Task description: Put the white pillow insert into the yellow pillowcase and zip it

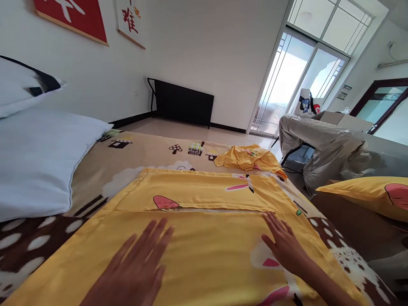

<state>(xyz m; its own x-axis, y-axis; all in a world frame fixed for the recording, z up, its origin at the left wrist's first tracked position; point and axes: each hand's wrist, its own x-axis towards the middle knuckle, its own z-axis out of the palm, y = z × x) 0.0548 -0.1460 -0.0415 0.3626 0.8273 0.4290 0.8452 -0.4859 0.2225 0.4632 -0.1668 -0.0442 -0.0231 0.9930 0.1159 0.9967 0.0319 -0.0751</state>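
Pillowcase [204,238] flat on bed [143,148], long axis left-right | your left hand [137,267] and right hand [283,244] rest palm-down on it, fingers spread, gripping nothing | zipper seam [216,210] just beyond fingertips, right hand nearer.

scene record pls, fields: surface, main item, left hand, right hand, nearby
surface: bed sheet, patterned
main item: yellow pillowcase spread flat, zipper line across it
left hand: left hand flat on pillowcase, fingers spread
right hand: right hand flat on pillowcase, near right edge
nearby: white pillow at left; crumpled yellow cloth beyond; yellow pillow at right
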